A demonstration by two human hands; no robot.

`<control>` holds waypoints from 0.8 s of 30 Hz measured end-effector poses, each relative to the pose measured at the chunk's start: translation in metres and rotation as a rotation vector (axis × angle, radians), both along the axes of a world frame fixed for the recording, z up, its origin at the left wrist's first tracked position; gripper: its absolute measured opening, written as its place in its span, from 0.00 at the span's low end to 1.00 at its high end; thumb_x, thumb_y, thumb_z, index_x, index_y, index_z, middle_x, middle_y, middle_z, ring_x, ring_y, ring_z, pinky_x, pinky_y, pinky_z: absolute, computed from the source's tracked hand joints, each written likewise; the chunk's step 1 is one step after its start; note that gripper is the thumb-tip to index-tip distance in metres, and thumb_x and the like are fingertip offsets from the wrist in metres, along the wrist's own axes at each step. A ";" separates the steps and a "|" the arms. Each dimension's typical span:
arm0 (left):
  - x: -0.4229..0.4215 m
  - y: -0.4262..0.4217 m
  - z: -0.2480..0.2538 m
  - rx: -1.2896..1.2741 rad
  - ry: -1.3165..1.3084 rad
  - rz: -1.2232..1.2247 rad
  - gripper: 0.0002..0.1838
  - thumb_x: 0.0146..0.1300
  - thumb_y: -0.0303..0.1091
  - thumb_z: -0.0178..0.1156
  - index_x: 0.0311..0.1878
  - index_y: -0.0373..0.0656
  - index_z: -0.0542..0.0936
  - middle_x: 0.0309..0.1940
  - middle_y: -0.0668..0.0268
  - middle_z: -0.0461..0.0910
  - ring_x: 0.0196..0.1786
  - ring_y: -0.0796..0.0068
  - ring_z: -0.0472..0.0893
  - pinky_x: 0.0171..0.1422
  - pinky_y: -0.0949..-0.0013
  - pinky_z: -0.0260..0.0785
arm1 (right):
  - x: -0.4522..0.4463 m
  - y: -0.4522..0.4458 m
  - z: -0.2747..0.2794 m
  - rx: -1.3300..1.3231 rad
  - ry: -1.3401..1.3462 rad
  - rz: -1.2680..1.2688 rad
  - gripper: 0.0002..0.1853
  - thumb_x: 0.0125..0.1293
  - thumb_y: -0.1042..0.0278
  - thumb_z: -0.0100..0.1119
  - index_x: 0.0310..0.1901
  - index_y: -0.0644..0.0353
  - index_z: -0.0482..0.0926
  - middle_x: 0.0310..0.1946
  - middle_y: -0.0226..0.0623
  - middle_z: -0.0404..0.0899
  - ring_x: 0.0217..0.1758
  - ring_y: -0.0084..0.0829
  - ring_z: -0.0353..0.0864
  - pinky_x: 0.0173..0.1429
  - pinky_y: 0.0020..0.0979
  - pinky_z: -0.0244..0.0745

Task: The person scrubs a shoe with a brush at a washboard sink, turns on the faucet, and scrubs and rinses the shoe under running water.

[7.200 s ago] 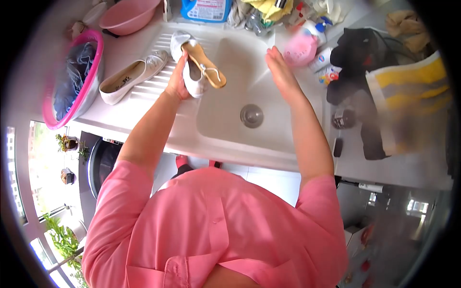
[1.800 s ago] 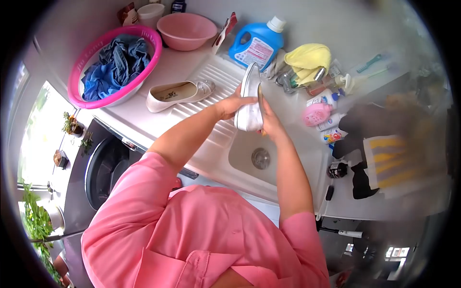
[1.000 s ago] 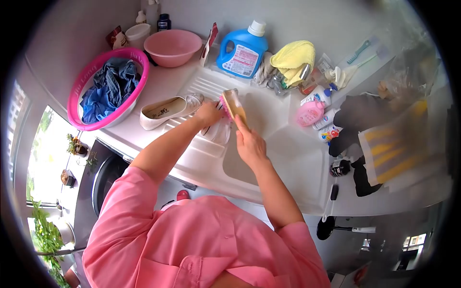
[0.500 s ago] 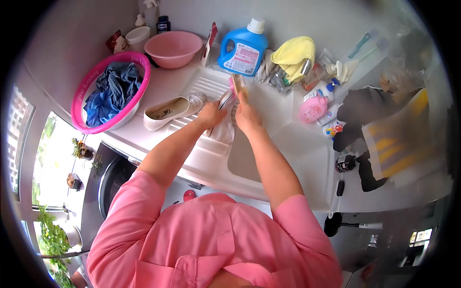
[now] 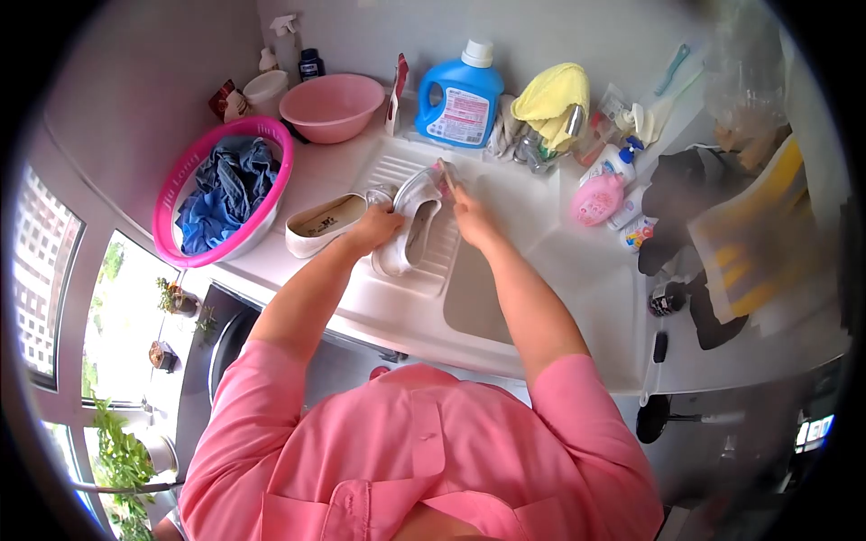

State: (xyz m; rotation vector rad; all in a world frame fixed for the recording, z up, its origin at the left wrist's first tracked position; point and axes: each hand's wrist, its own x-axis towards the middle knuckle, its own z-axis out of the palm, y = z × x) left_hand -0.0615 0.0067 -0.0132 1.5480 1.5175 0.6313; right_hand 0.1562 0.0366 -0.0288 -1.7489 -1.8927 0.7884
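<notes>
My left hand is closed around the side of a white slip-on shoe, which is tilted with its opening toward the right. In my right hand is a scrub brush with a light wooden-looking back and pink bristles, held against or right beside the toe of that shoe. A second white shoe rests to the left on the ribbed drainboard, its beige insole showing. My left hand covers part of the space between both shoes.
The sink basin lies right of the drainboard. A pink-rimmed basket of blue clothes and a pink basin stand left. Behind are a blue detergent jug and yellow cloth; several bottles, including a pink one, line the right.
The held shoe has turned so its opening shows more. The brush has shifted to the toe end, and my left hand has moved slightly left and down. The whole view has shifted a little.
</notes>
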 end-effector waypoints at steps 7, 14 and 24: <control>0.003 -0.014 0.028 0.086 0.520 -0.010 0.31 0.60 0.55 0.52 0.58 0.40 0.71 0.52 0.48 0.75 0.55 0.52 0.75 0.57 0.56 0.66 | 0.003 0.021 -0.072 0.199 0.304 -0.056 0.25 0.69 0.62 0.44 0.67 0.56 0.61 0.41 0.39 0.76 0.40 0.29 0.75 0.45 0.30 0.70; 0.012 -0.036 0.028 0.121 1.031 -0.402 0.25 0.54 0.47 0.56 0.55 0.48 0.74 0.53 0.53 0.74 0.56 0.58 0.75 0.59 0.55 0.66 | 0.007 -0.004 -0.047 0.035 0.541 -0.084 0.24 0.71 0.55 0.42 0.67 0.46 0.63 0.18 0.24 0.62 0.13 0.17 0.57 0.15 0.24 0.56; 0.021 -0.018 -0.005 0.565 0.956 -0.379 0.14 0.55 0.35 0.49 0.38 0.39 0.79 0.48 0.51 0.77 0.51 0.56 0.77 0.55 0.56 0.67 | 0.037 -0.004 -0.031 0.256 0.386 -0.028 0.22 0.69 0.58 0.42 0.62 0.51 0.68 0.51 0.53 0.75 0.56 0.47 0.74 0.59 0.36 0.67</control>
